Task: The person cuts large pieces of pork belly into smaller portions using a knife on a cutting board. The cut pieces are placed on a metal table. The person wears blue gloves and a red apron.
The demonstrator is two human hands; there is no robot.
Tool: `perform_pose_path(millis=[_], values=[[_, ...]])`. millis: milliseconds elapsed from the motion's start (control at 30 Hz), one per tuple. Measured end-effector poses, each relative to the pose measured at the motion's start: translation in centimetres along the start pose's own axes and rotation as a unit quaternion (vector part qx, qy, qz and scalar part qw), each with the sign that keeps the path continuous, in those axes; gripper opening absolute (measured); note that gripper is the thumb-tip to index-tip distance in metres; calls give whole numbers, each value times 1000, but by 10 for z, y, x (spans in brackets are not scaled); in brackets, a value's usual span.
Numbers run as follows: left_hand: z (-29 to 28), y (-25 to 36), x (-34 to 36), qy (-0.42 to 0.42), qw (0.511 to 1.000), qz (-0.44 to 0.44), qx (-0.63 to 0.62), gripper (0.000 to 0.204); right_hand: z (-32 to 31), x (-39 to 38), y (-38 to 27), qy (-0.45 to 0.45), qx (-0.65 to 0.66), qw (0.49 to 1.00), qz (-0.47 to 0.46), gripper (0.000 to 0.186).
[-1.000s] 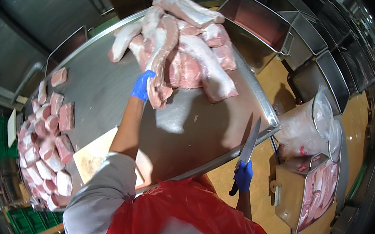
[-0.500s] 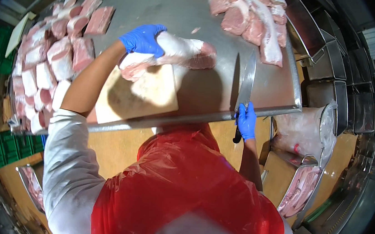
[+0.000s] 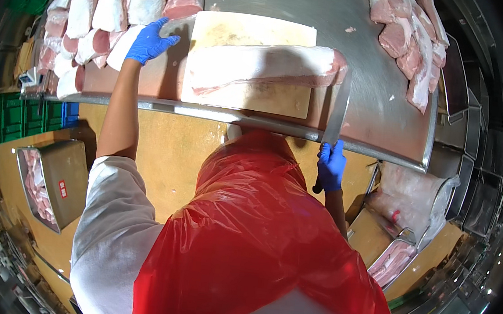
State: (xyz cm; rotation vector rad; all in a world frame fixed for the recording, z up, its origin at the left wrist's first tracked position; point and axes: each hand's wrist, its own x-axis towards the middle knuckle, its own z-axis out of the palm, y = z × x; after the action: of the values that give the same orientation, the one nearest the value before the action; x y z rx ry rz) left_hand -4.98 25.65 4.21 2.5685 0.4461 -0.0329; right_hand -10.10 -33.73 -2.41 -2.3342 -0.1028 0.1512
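A long pork loin (image 3: 267,67) with a white fat side up lies across the pale cutting board (image 3: 276,101); its right end juts past the board. My left hand (image 3: 152,42), in a blue glove, is off the meat, its fingers spread over the steel table just left of the board, near the cut pork pieces (image 3: 110,13). In my right hand (image 3: 331,165), also gloved blue, is the dark handle of a large knife (image 3: 337,114). The blade points away from me, its upper part beside the loin's right end.
More long pork strips (image 3: 407,41) are heaped at the table's far right. Below the steel table's front rim (image 3: 207,113) stand a metal bin of meat (image 3: 55,182) on the left and another meat bin (image 3: 397,261) on the right, by a plastic-lined container (image 3: 410,195). Green crates (image 3: 10,116) sit at left.
The loin, gripped and raised in my left hand before, now lies flat on the board. My left hand has let go and moved left. The knife stays in my right hand.
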Motion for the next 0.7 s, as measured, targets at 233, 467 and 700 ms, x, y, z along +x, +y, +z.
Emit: perform_pose_path(millis=[233,467,700], values=[[54,78,-26,-158,979,68,107,113,67,25,-54,-42,-122,980,-152,25],[108,133,-22,-118,971,111,177,125,145,77,-129,-47,-170,959,-220,35],[118,143,-20,-119,966,86,214,114,162,91,-152,-91,-90,974,-189,34]])
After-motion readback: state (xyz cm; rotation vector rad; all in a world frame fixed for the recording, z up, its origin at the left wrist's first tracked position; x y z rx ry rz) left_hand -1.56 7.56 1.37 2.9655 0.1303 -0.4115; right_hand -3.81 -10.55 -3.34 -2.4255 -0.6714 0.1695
